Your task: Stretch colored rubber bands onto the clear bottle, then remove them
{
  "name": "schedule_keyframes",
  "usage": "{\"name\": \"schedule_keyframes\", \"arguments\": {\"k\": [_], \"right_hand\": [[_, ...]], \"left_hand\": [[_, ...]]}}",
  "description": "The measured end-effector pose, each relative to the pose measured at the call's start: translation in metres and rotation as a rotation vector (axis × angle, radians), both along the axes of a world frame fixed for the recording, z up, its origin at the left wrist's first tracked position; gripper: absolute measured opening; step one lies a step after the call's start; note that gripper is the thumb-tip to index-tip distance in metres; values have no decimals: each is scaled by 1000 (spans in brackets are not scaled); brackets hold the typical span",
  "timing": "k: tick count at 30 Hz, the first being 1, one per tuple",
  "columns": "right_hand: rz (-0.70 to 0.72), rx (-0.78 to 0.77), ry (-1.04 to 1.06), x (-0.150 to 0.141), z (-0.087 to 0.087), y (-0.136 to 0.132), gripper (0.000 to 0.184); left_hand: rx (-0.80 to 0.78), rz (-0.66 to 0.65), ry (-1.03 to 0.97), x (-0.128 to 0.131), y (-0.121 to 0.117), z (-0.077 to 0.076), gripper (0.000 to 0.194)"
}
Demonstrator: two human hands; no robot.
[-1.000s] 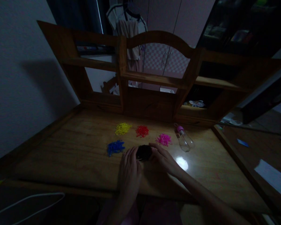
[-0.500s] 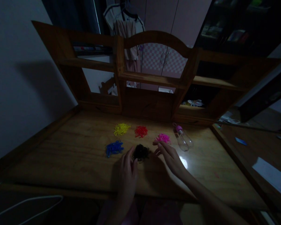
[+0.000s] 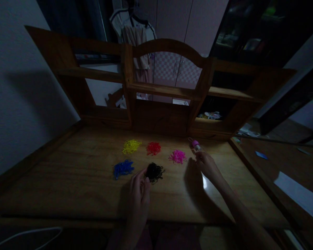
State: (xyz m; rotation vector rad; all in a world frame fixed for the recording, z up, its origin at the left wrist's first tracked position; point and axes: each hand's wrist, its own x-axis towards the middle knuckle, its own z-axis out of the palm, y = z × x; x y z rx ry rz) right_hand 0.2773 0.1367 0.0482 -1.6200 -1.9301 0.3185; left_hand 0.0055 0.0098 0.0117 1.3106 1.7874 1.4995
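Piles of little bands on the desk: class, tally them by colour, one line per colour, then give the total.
Yellow pile: 1
Red pile: 1
Pink pile: 1
Blue pile: 1
Black pile: 1
Total: 5 piles

On the wooden desk [image 3: 67, 173], a yellow pile [image 3: 131, 146], a red pile [image 3: 153, 148] and a pink pile [image 3: 177, 156] lay in a row near the shelf [image 3: 159, 90], with a blue pile [image 3: 123, 168] closer to the front edge.
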Motion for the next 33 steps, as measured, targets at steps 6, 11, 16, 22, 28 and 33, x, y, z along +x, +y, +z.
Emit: {"name": "schedule_keyframes", "arguments": {"k": [6, 11, 16, 22, 28, 33], "right_hand": [[64, -181, 65, -13, -16, 11, 30], [103, -75, 222, -25, -9, 12, 26], [360, 85, 68, -39, 12, -5, 32], [639, 84, -363, -64, -1, -18, 54], [509, 184, -468, -59, -16, 0, 51], [414, 311, -387, -40, -2, 0, 37]], "left_hand": [[-3, -21, -57, 0, -1, 2, 34], [-2, -16, -49, 0, 0, 0, 34], [4, -28, -56, 0, 1, 0, 32], [21, -27, -13, -2, 2, -4, 33], [10, -29, 13, -3, 1, -2, 32], [0, -44, -2, -3, 2, -3, 31]]}}
